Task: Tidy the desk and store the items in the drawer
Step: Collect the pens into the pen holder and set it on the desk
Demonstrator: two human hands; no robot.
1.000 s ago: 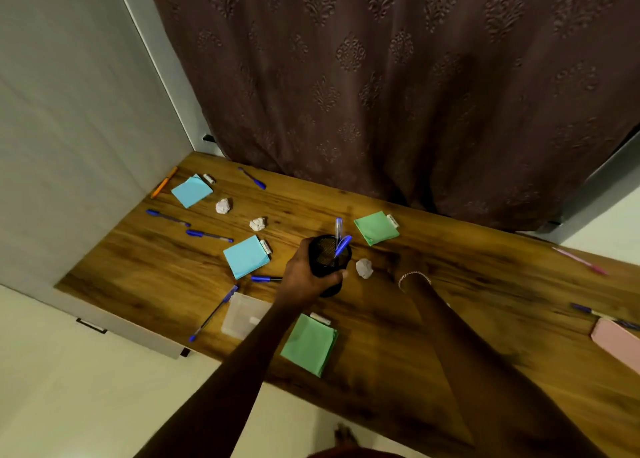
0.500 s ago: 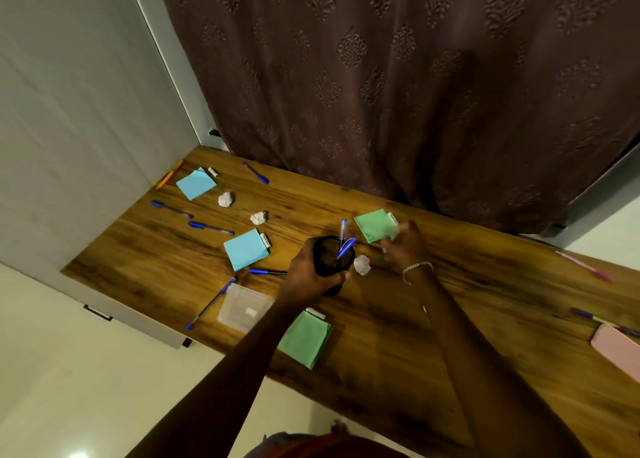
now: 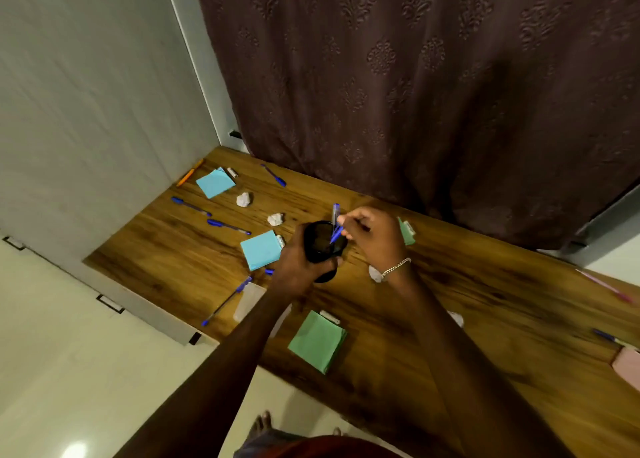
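Observation:
My left hand (image 3: 299, 272) grips a black pen cup (image 3: 320, 246) and holds it over the wooden desk (image 3: 502, 322). A clear pen (image 3: 335, 215) stands in the cup and a blue pen (image 3: 336, 234) leans in it. My right hand (image 3: 375, 239), with a chain on the wrist, is at the cup's rim with its fingertips pinched on the top of the blue pen. Loose blue pens (image 3: 228, 226) lie on the left part of the desk, and one (image 3: 227, 300) lies near the front edge.
Two blue note pads (image 3: 261, 249), two green pads (image 3: 317, 341) and several paper balls (image 3: 244, 199) are scattered on the desk. A clear plastic box (image 3: 247, 301) sits at the front edge. A pink pen (image 3: 604, 286) and a pink item (image 3: 628, 367) lie far right. A drawer handle (image 3: 110, 303) shows below left.
My right hand came from the far green pad to the cup's rim. My left hand has raised the cup a little.

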